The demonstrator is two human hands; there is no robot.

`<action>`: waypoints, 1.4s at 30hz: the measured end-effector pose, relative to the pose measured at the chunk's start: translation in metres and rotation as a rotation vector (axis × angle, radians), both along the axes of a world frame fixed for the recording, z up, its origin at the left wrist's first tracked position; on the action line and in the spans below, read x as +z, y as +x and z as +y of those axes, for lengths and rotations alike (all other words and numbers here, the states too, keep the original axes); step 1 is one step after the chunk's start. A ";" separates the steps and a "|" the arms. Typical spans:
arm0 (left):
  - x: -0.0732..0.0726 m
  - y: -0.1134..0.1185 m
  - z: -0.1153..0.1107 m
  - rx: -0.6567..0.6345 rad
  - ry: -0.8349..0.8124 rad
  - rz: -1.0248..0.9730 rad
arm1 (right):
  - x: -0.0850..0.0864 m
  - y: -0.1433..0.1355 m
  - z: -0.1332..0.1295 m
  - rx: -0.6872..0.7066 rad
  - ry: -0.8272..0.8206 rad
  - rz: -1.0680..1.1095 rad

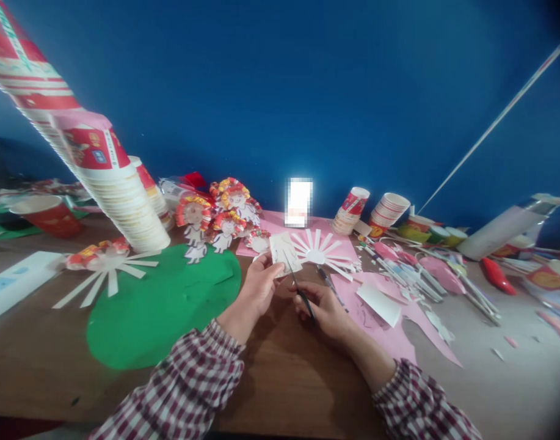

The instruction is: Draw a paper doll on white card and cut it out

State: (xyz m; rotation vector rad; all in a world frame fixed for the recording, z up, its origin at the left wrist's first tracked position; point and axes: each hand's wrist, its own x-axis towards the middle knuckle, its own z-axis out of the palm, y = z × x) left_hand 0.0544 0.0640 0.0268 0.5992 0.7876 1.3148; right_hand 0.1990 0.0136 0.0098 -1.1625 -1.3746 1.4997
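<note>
Between the thumb and fingers of my left hand (260, 282) is a small off-white piece of paper (285, 252) with faint drawn lines. My right hand (324, 307) is closed round the dark handles of a pair of scissors (303, 299). The scissor blades point up and left and meet the paper's lower right part; whether they are parted is too small to tell. Just behind the paper lies a white paper cup cut into fanned strips (315, 255), on a pink sheet (346, 245).
Left of my arms lies a green sheet (170, 305), with another strip-cut cup (112, 269) at its edge. Tall stacked paper cups (128, 208) lean at left, near several paper dolls (227, 226). Pink scraps (375, 321), markers (410, 272) and a red object (497, 276) lie at right.
</note>
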 end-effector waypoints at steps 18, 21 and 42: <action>-0.003 0.000 0.001 0.000 -0.007 0.011 | 0.000 0.000 0.001 -0.002 0.024 -0.053; -0.004 0.000 0.001 0.000 -0.010 0.004 | -0.001 0.000 0.000 -0.003 0.004 -0.045; 0.000 0.002 -0.003 -0.020 -0.031 -0.010 | -0.001 0.001 0.001 0.002 0.029 -0.017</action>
